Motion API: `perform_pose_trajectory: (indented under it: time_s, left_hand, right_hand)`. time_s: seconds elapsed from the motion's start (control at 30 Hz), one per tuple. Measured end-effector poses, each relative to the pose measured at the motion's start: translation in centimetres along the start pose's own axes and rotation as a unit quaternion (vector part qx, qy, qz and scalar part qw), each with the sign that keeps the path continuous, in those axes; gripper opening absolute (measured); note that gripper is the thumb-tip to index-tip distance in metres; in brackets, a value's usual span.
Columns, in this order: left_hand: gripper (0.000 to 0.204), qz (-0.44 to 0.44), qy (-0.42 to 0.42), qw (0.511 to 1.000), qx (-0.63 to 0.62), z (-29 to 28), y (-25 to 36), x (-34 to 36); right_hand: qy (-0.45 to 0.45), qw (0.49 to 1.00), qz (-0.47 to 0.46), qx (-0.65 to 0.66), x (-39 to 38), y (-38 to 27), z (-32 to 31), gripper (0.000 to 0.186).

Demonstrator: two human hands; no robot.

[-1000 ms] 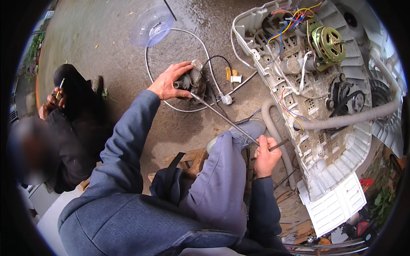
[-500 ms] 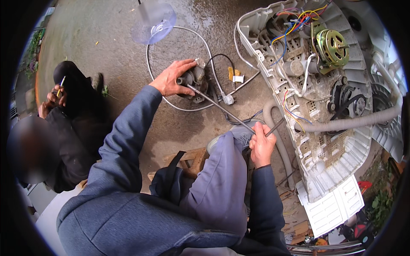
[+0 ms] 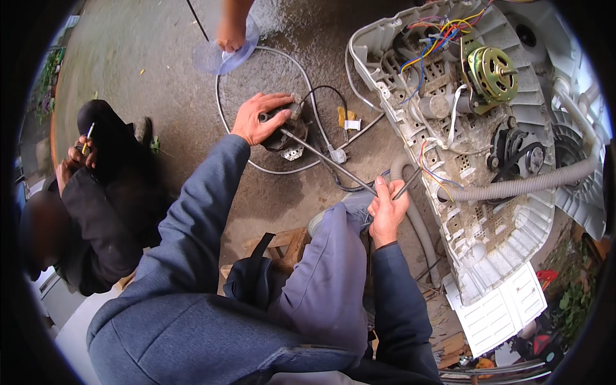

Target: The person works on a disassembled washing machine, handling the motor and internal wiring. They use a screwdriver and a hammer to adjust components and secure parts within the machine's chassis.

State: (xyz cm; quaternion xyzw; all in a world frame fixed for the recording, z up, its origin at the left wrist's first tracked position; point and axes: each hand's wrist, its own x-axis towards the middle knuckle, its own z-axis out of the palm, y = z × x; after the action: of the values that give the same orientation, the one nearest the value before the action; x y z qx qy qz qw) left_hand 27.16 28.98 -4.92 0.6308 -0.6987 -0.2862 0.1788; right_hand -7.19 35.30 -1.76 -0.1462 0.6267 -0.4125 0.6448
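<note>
My left hand [image 3: 260, 120] grips the top of a small grimy metal motor-like part [image 3: 290, 135] on the concrete, thumb beside a long metal rod [image 3: 321, 159] that runs from that part toward me. My right hand [image 3: 388, 208] is closed on the rod's near end, where a darker crossbar [image 3: 410, 176] sticks out. A pale cable loop [image 3: 309, 86] surrounds the part, with a plug [image 3: 338, 154] and a yellow piece with a white tag [image 3: 346, 119] nearby.
At right lies a dirty white appliance base [image 3: 468, 250] with wires, motor [image 3: 491, 74] and corrugated hose [image 3: 513, 187]. A crouching person in black [image 3: 109, 212] holds a cigarette at left. Another person's hand [image 3: 231, 35] touches a clear bluish plastic dish [image 3: 247, 58]. A wooden stool [image 3: 289, 247] is below.
Another person's hand has come in from the top to the dish. My right hand and the crossbar have moved upward; the metal part has shifted slightly. The crouching person's head has tilted.
</note>
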Motion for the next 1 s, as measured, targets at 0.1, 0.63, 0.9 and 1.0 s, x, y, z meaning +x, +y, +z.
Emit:
perform_pose_trajectory:
  time_s: [0.1, 0.63, 0.9, 1.0]
  left_hand:
    - [0.034, 0.078, 0.04, 0.996, 0.033, 0.7, -1.1, 0.1]
    - [0.036, -0.048, 0.066, 0.991, -0.108, 1.3, -0.9, 0.6]
    - [0.04, -0.067, 0.058, 0.993, -0.081, 0.9, -0.6, 1.2]
    - [0.041, -0.071, 0.059, 0.992, -0.082, 0.7, -0.9, 1.6]
  right_hand:
    - [0.014, 1.0, -0.012, 0.002, -0.1, 0.6, -0.4, 0.044]
    - [0.072, 0.992, -0.085, -0.052, 0.9, 1.6, -0.1, 0.035]
    - [0.054, 0.993, -0.087, -0.051, 1.0, 1.0, -0.1, 0.034]
    - [0.03, 0.994, -0.069, -0.075, 1.3, -1.2, 0.2, 0.034]
